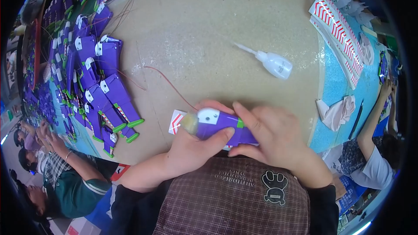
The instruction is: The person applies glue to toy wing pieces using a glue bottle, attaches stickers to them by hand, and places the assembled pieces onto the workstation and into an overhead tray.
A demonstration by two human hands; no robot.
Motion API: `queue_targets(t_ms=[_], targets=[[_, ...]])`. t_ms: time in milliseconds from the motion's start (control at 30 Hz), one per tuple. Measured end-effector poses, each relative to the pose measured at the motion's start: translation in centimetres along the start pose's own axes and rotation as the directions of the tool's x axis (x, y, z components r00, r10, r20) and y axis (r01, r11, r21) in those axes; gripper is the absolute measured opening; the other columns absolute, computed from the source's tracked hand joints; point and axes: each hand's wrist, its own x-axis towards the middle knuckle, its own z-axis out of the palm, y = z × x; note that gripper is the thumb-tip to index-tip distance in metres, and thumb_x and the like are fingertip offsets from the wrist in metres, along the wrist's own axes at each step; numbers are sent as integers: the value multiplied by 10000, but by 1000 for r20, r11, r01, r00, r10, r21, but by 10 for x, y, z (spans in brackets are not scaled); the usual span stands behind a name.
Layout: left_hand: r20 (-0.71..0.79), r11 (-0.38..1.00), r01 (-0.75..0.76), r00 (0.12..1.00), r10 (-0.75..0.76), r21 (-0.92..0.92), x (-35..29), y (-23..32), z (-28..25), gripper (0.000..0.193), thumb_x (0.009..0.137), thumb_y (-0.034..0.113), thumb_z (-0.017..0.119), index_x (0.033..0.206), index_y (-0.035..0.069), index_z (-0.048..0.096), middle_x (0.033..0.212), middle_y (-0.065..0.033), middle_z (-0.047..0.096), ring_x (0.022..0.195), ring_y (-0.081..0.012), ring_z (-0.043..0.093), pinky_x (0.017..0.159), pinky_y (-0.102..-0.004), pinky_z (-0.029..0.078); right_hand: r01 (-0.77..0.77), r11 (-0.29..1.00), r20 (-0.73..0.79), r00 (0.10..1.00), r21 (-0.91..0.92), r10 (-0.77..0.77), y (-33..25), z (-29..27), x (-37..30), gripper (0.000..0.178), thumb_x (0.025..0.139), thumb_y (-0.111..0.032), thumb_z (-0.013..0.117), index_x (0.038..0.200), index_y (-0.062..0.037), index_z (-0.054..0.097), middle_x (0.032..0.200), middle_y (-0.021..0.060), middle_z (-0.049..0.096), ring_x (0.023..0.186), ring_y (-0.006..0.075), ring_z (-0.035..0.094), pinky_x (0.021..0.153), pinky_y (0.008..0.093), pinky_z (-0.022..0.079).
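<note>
Close in front of my body, both hands hold a purple figure piece (235,135) with a white patch, a dark dot and a green band. My left hand (191,146) grips its left part, the thumb pressed on the purple face. At its right end, my right hand (278,135) has fingers and thumb closed around the piece. A thin reddish wire (167,80) runs up and left from beside the piece. Something yellowish and blurred (190,122) shows at my left hand; I cannot tell what it is. Beside that hand lies a small red-and-white striped piece (175,119).
Many purple figures (106,91) with green feet are heaped along the left. A white squeeze bottle (276,64) with a long nozzle lies on the brown board (204,30). Striped sheets (337,30), a crumpled cloth (335,113) and a dark pen (356,119) lie right. People work at both sides.
</note>
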Motion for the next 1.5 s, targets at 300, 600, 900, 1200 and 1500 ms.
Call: queue_targets(t_ms=[300, 600, 900, 1200, 1500], targets=[[-338, 906, -227, 936, 101, -358, 8, -30, 0, 281, 869, 0, 553, 1138, 29, 474, 990, -37, 554, 911, -96, 534, 801, -248, 444, -232, 944, 92, 972, 232, 217, -8, 26, -27, 304, 692, -177, 742, 903, -55, 561, 764, 68, 565, 676, 245, 565, 584, 360, 461], [-365, 908, -236, 926, 102, -347, 6, -33, 2, 284, 879, 14, 549, 1151, 32, 472, 997, -40, 556, 908, -89, 531, 792, -246, 449, 6, 992, 69, 997, 127, -15, -2, 14, -25, 173, 717, -131, 706, 877, -80, 665, 808, 42, 591, 732, 210, 591, 613, 295, 457], [360, 953, 300, 894, -265, -42, -4, 31, 14, 305, 835, 17, 589, 1119, 33, 479, 880, -22, 577, 693, -76, 585, 587, -198, 469, -39, 575, -254, 871, 817, 420, -9, -7, -34, 63, 901, -27, 502, 960, -13, 483, 828, 57, 462, 695, 98, 439, 664, 231, 392], [372, 941, 338, 873, -315, 3, 0, 30, 16, 316, 793, 33, 632, 1070, 44, 479, 872, 9, 560, 761, -33, 540, 646, -205, 450, -209, 158, 110, 870, 965, 481, -18, -4, -25, 74, 875, 52, 528, 932, 7, 516, 865, 32, 503, 693, 33, 501, 604, 176, 385], [312, 986, 124, 938, -152, 108, 2, 28, 18, 297, 820, 74, 650, 1064, 48, 483, 884, 2, 567, 745, -39, 549, 641, -212, 459, -274, 646, -133, 852, 712, 507, -15, -5, -21, 256, 816, -79, 645, 1018, 34, 539, 862, 62, 515, 710, 102, 520, 623, 233, 418]])
